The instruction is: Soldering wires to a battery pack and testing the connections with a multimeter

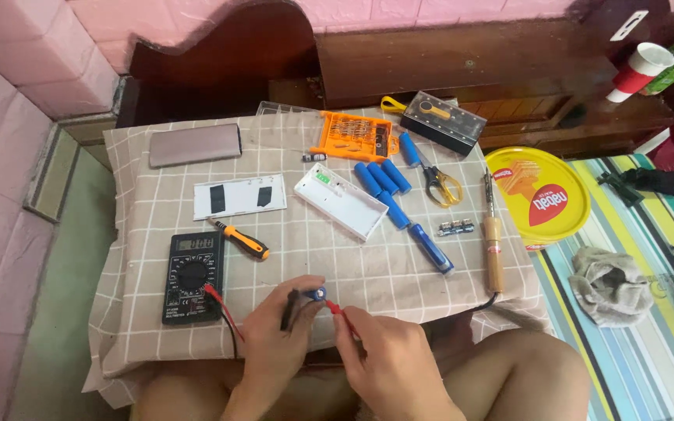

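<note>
Left hand (278, 331) pinches a blue battery cell (315, 294) with, seemingly, a black probe; right hand (388, 359) pinches the red probe (337, 310) against its end.

Both hands, the left hand (274, 331) and the right hand (388, 359), are bare, with no sleeves, rings or gloves; the knees at the frame's bottom are uncovered.

L hand (278, 331), R hand (388, 355) pinching, prob. touching.
</note>
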